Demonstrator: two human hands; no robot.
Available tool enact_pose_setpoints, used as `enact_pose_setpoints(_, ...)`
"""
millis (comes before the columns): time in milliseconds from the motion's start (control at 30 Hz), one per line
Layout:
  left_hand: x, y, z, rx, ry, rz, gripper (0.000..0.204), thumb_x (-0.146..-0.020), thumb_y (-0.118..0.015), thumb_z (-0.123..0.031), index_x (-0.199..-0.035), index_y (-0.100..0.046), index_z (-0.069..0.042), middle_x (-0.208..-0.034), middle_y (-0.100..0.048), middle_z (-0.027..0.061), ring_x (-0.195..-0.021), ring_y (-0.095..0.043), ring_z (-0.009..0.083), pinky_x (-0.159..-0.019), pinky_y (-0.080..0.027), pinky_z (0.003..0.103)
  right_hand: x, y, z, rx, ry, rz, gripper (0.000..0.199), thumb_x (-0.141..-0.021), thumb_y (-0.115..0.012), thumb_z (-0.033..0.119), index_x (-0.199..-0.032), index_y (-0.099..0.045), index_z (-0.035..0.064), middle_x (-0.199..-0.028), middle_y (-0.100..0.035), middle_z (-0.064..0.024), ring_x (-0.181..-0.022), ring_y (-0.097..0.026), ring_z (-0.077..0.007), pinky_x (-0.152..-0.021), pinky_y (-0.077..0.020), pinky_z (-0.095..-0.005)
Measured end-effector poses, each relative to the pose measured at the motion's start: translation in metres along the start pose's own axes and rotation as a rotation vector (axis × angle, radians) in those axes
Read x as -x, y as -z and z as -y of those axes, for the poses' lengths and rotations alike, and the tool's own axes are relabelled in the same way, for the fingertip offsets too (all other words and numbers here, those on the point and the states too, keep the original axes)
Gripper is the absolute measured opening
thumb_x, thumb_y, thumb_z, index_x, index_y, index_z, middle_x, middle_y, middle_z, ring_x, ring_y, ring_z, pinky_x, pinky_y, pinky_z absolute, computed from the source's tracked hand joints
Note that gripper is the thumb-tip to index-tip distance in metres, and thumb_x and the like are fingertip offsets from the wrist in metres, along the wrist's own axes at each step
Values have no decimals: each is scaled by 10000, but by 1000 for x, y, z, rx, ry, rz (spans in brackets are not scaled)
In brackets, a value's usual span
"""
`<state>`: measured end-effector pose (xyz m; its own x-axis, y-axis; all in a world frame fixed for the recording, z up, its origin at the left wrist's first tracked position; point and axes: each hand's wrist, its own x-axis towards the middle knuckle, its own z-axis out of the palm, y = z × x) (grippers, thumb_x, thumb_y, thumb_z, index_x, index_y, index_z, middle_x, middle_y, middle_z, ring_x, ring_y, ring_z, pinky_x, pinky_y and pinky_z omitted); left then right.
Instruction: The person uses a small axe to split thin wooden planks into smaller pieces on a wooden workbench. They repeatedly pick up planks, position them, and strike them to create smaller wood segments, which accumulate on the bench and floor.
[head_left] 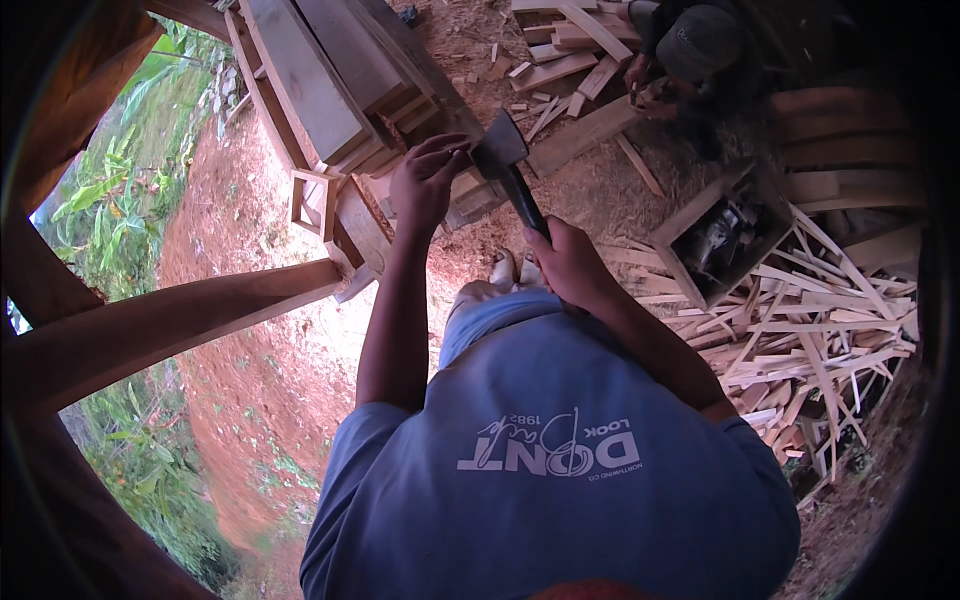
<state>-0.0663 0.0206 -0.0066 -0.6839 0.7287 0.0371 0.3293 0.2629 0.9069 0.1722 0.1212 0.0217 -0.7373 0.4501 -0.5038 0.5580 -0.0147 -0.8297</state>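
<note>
My right hand (575, 262) is wrapped round the black handle of a hatchet (502, 147). Its broad, dark metal head is raised in front of me, close to the fingers of my left hand (428, 180). That hand is lifted beside the head, with thumb and forefinger brought together; anything between them is too small to name. Beyond both hands lie several stacked pale boards (305, 80), and a small open wooden frame (314, 200) sits at their near end. Short pieces of wood (475, 200) lie behind the hatchet, partly hidden by it.
A co-worker in a dark cap (700, 45) crouches at the far right by a plank (585, 135). To the right stands a wooden box (680, 262) of dark tools, beside heaped wood strips (800, 340). A thick beam (190, 315) crosses the left, over reddish ground.
</note>
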Motion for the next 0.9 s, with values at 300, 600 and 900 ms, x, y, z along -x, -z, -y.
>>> enact_pose_setpoints(300,-4,3,13,-37,-102,22,207,-953,-728,-184,-1105,-852,-116,-1301,-766,5,-1220,-673,215,-1050,-505,340,-7,-7,-13,-6,110,-17,313,-1116,-565,283,-949,-559,18,-662,-566,-18,-479,-561,-102,-441,-459,-313)
enact_pose_setpoints(600,-3,2,12,-33,-115,5,189,-908,-731,-130,-1054,-850,-111,-1293,-769,-1,-1191,-680,222,-1047,-501,371,-6,-5,-7,8,52,-3,398,-1084,-596,329,-1019,-654,-59,-769,-693,-226,-723,-722,-378,-668,-530,-471)
enact_pose_setpoints(900,-3,-1,0,-382,-354,-96,209,-921,-716,-118,-1086,-831,-172,-1209,-793,-42,-1117,-701,213,-1058,-466,400,-3,-4,-5,-137,43,22,304,-1114,-577,286,-957,-556,27,-671,-572,-17,-476,-550,-95,-440,-456,-301)
